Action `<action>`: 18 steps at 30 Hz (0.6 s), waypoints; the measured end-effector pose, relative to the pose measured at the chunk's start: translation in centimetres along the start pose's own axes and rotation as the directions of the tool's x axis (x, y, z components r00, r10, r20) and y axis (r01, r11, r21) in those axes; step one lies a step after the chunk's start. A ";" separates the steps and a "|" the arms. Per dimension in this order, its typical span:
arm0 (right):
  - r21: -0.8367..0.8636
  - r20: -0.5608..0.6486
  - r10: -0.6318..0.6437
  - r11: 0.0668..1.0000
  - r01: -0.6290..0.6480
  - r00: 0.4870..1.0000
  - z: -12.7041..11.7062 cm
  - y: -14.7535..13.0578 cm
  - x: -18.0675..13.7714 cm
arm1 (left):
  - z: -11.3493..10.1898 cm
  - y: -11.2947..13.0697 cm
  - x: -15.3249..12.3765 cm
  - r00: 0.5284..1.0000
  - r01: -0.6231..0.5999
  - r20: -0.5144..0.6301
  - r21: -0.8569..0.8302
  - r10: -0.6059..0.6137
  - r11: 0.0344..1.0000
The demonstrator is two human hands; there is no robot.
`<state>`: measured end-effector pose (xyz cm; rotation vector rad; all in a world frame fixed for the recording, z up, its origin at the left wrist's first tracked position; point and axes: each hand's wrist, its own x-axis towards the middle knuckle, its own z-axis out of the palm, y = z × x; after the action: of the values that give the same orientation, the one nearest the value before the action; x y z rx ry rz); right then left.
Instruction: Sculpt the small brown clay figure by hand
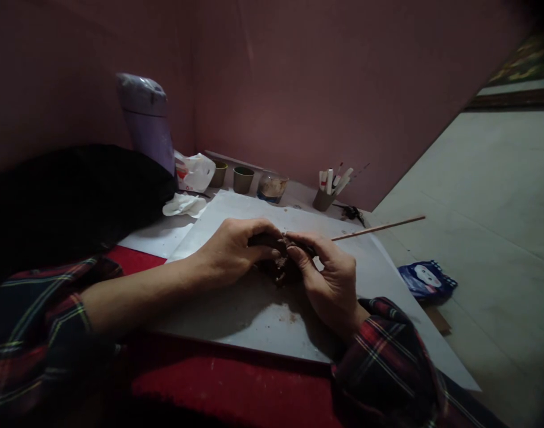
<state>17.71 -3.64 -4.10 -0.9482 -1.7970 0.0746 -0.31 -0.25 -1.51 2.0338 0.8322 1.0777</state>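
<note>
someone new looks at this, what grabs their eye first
Most likely the left hand and right hand, holding a crumbly dark brown lump over a white sheet, mid-picture. Next, perhaps, the tall lavender bottle at back left and the thin stick jutting rightward beyond the right hand.

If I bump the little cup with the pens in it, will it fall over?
It might: the pens stick up well above the rim of the cup, so it looks top-heavy. If it tips, they'd probably slide out, since the top looks open and several lean outward.
</note>
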 end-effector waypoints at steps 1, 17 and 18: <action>-0.001 -0.002 0.002 1.000 -0.002 1.000 0.0 0.0 0.0 | 0.0 0.0 0.0 1.000 -0.006 0.004 0.003 0.006 1.000; -0.004 -0.024 0.040 0.999 -0.040 0.999 -0.2 -0.3 -0.1 | -0.2 0.1 -0.1 0.995 -0.098 0.028 0.094 0.096 0.991; -0.009 -0.028 0.041 0.999 -0.041 0.999 -0.2 -0.4 -0.1 | -0.3 0.1 -0.1 0.994 -0.107 0.028 0.102 0.105 0.989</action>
<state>17.68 -4.02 -3.88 -0.9885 -1.7537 0.0780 -0.55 -0.30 -1.35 2.1940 0.7900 1.0872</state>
